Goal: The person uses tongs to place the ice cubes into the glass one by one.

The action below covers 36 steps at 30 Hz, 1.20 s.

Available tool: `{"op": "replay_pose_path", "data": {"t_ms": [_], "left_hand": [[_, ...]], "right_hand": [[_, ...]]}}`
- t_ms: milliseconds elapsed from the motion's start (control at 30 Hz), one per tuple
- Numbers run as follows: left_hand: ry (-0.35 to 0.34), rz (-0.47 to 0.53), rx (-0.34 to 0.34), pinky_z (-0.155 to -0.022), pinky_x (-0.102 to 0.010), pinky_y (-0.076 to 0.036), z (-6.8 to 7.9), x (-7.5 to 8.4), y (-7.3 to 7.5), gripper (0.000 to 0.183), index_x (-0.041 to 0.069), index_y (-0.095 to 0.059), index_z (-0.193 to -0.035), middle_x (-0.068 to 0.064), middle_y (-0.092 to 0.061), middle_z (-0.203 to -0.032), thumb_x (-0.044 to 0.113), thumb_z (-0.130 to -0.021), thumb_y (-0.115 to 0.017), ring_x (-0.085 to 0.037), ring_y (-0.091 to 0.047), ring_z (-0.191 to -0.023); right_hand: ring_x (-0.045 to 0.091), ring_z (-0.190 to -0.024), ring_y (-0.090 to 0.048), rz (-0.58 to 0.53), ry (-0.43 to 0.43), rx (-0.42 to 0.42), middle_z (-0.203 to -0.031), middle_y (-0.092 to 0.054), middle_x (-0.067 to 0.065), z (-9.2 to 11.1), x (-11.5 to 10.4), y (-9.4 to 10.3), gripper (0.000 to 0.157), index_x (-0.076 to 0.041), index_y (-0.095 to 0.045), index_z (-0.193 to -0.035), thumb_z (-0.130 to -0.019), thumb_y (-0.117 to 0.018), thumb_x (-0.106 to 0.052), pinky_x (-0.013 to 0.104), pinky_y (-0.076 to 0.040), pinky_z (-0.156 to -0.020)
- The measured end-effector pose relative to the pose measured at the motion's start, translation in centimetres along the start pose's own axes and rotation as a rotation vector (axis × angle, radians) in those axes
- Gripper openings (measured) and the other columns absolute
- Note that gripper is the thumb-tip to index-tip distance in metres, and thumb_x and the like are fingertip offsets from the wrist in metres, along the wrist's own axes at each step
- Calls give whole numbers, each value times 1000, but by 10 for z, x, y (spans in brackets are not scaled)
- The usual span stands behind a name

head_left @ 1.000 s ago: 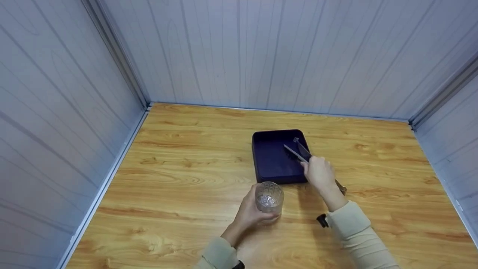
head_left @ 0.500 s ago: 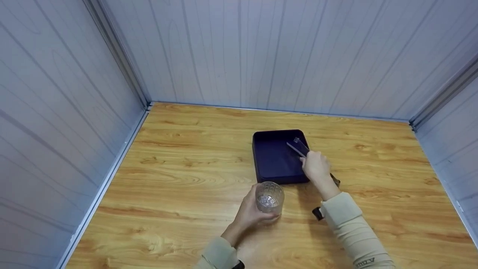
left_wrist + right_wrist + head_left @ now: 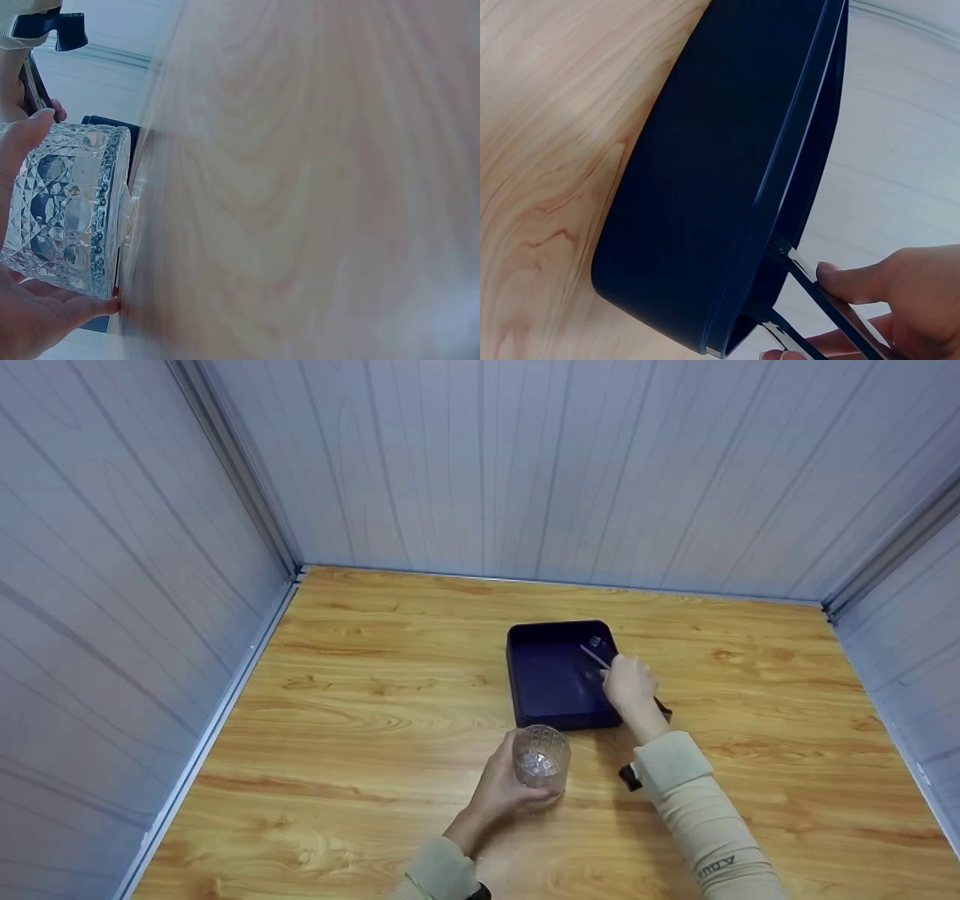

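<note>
My left hand (image 3: 504,781) curls round the side of a clear cut-glass tumbler (image 3: 551,746), which stands upright just in front of the tray. Something glints at its bottom; I cannot tell whether that is only the patterned base. My right hand (image 3: 631,684) holds metal tongs (image 3: 595,656) over the right side of a square dark blue tray (image 3: 513,679). In the right wrist view the two arms of the tongs (image 3: 832,306) stand apart, with their ends inside the tray (image 3: 697,180). A small glinting patch shows near the tray's far right corner; whether it is a tong tip is unclear.
A wooden tabletop (image 3: 360,705) surrounds the tray and tumbler. Pale panelled walls (image 3: 480,472) close off the back and both sides. A black wrist device (image 3: 630,778) is on the right wrist, near the table's surface.
My right hand and forearm have shifted a little left and farther away with the tongs, and the tong arms look closer together. My left hand, tumbler and tray stay in place.
</note>
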State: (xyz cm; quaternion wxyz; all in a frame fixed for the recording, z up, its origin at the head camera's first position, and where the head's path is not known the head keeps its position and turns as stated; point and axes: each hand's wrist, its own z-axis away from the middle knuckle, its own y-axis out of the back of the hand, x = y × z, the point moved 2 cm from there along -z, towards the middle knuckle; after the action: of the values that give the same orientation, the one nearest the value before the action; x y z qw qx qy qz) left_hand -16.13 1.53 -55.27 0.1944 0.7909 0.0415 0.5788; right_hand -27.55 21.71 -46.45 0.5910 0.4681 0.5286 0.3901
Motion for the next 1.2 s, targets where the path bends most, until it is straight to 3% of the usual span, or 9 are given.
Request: {"op": "replay_pose_path", "data": {"t_ms": [367,667,1200], "left_hand": [[-16,4,10,-90,-35,-41,0,0,0,89,4,-37,-125,-10,-53,-114,27,-53,-84,-22,-51,-105],[18,-15,-2,-89,-36,-41,1,1,1,89,6,-36,-125,-9,-52,-116,32,-54,-83,-22,-50,-106],[21,-3,2,-89,-37,-41,2,0,1,88,5,-37,-124,-10,-53,-114,29,-54,-84,-23,-50,-105]], "right_hand": [[44,-82,-57,13,0,3,-93,-60,28,-12,-1,-6,27,6,-63,-93,-86,-55,-19,53,-48,-62],[44,-79,-58,60,26,57,-90,-61,28,-18,-3,-9,29,8,-63,-91,-83,-58,-19,51,-48,-58],[44,-71,-58,38,71,156,-81,-61,29,-22,5,-17,26,9,-65,-85,-82,-60,-16,52,-47,-55]]}}
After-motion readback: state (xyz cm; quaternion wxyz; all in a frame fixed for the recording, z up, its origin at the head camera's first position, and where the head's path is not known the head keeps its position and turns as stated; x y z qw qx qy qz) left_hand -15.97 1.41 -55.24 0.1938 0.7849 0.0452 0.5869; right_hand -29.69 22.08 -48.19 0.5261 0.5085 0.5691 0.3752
